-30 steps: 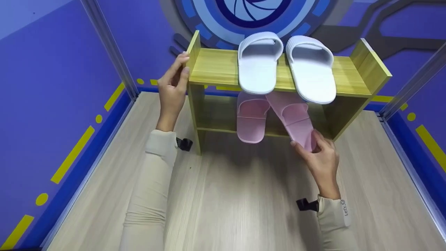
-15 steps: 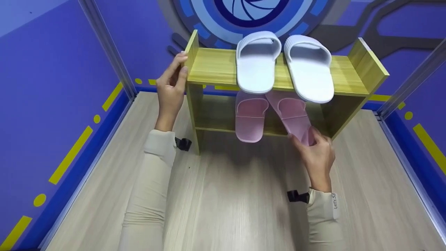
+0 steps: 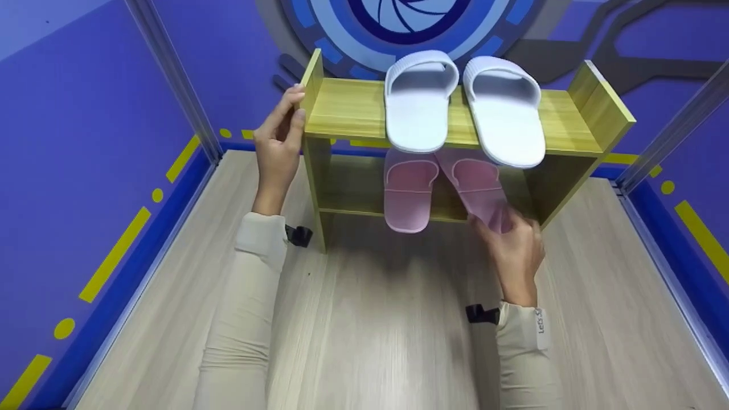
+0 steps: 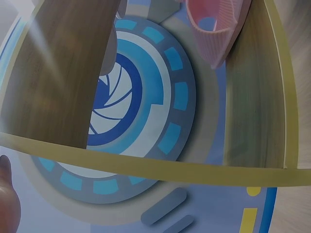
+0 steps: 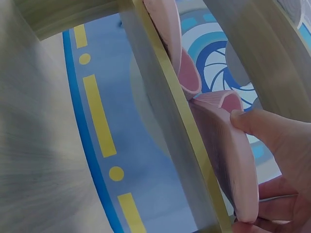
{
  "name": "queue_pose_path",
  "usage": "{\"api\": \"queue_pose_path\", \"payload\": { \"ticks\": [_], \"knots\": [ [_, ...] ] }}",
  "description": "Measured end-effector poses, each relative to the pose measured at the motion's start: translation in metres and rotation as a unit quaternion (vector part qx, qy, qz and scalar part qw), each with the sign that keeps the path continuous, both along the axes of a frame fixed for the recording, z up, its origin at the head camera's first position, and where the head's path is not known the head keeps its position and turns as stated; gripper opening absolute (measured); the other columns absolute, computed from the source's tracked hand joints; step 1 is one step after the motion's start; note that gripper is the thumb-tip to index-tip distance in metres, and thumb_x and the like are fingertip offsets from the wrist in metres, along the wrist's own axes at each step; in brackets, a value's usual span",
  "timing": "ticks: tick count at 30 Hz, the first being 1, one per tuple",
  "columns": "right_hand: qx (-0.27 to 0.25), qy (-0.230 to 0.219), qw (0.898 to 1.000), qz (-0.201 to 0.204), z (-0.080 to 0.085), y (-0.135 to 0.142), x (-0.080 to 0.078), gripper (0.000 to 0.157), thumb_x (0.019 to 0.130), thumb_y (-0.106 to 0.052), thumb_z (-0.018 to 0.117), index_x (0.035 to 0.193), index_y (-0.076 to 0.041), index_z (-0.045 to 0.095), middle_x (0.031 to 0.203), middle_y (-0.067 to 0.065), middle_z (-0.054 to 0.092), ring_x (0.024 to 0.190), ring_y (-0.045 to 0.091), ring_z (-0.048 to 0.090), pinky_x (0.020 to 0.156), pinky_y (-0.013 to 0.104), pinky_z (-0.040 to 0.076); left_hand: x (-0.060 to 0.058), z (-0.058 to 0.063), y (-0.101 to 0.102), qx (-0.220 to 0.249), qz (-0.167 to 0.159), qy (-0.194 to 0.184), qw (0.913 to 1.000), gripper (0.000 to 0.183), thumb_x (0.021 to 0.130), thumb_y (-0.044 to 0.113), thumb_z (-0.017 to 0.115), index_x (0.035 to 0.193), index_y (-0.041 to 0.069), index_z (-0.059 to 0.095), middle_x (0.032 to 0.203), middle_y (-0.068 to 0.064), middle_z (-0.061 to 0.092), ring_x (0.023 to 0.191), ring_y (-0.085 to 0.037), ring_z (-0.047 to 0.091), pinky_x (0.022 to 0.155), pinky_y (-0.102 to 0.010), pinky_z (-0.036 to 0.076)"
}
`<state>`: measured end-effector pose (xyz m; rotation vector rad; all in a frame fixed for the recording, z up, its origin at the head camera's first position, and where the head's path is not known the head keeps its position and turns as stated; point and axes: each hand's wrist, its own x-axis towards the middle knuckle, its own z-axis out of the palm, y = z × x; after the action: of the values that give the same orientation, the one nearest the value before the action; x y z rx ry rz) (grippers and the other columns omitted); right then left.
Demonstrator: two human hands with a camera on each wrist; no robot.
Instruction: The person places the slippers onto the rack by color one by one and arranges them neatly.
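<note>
A yellowish wooden shoe rack (image 3: pixel 347 108) bears a pair of white slippers (image 3: pixel 416 122) on its upper board and a pair of pink ones below. My left hand (image 3: pixel 277 145) touches the front of the rack's left side panel with fingertips and thumb; in the left wrist view only a fingertip (image 4: pixel 7 199) shows, outside the panel. My right hand (image 3: pixel 515 247) pinches the heel end of the right pink slipper (image 3: pixel 481 193), thumb on one side, fingers on the other. That slipper lies askew, toe toward the left pink slipper (image 3: pixel 408 199), which points straight in.
Behind the rack stands a blue-purple wall (image 3: pixel 228 74) with a round pattern, and side walls rise left and right. Pale wood-grain floor (image 3: pixel 387 341) lies in front. The second white slipper (image 3: pixel 507 125) overhangs the upper board's front edge, above the right pink slipper.
My right hand has moved forward and slightly left, and the right pink slipper has slid deeper onto the lower shelf. My left hand stays at the side panel.
</note>
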<state>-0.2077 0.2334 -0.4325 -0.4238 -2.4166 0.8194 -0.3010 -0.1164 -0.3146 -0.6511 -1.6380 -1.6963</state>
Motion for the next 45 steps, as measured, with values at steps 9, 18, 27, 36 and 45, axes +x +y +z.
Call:
{"api": "queue_pose_path", "payload": {
  "ticks": [9,18,27,36,45],
  "knots": [
    [0.04,-0.01,0.999,0.01,0.0,-0.005,-0.002,0.045,0.074,-0.047,0.077,0.085,-0.006,0.061,0.079,0.015,0.065,0.089,0.039,0.057,0.067,0.055,0.042,0.002,0.002,0.001,-0.005,0.004,-0.003,1.0,0.027,0.094,-0.005,0.053,0.119,-0.01,0.061,0.133,-0.022,0.057,0.127,-0.019,0.054,0.106,-0.036,0.043],
    [0.062,-0.011,0.998,0.023,-0.003,-0.008,-0.001,0.049,0.074,-0.039,0.079,0.098,0.001,0.064,0.093,0.023,0.067,0.098,0.044,0.056,0.072,0.059,0.045,0.006,0.004,0.001,-0.005,0.005,-0.017,0.9998,0.028,0.094,-0.003,0.054,0.12,-0.01,0.06,0.133,-0.021,0.057,0.128,-0.019,0.053,0.106,-0.035,0.043],
    [0.03,0.039,0.996,0.079,-0.005,-0.006,0.003,0.05,0.073,-0.025,0.083,0.102,0.009,0.063,0.097,0.028,0.066,0.099,0.046,0.055,0.089,0.056,0.041,0.006,0.005,0.001,-0.002,0.003,-0.023,0.9997,0.027,0.094,-0.003,0.054,0.12,-0.01,0.061,0.133,-0.021,0.057,0.128,-0.019,0.053,0.107,-0.035,0.042],
    [-0.03,-0.015,0.992,0.118,0.002,-0.01,0.007,0.055,0.076,-0.023,0.08,0.115,0.009,0.061,0.114,0.029,0.063,0.113,0.045,0.047,0.093,0.057,0.041,0.007,0.005,0.0,-0.011,0.012,-0.02,0.9997,0.028,0.095,-0.002,0.054,0.12,-0.01,0.061,0.133,-0.021,0.057,0.127,-0.02,0.054,0.106,-0.035,0.043],
    [-0.068,-0.067,0.985,0.141,0.005,-0.014,0.009,0.053,0.079,-0.023,0.076,0.12,0.007,0.061,0.118,0.028,0.062,0.118,0.04,0.046,0.094,0.055,0.041,0.006,0.005,0.001,-0.009,0.007,-0.022,0.9997,0.028,0.094,-0.003,0.054,0.121,-0.01,0.06,0.134,-0.021,0.057,0.128,-0.02,0.053,0.107,-0.035,0.042]
  ]
}}
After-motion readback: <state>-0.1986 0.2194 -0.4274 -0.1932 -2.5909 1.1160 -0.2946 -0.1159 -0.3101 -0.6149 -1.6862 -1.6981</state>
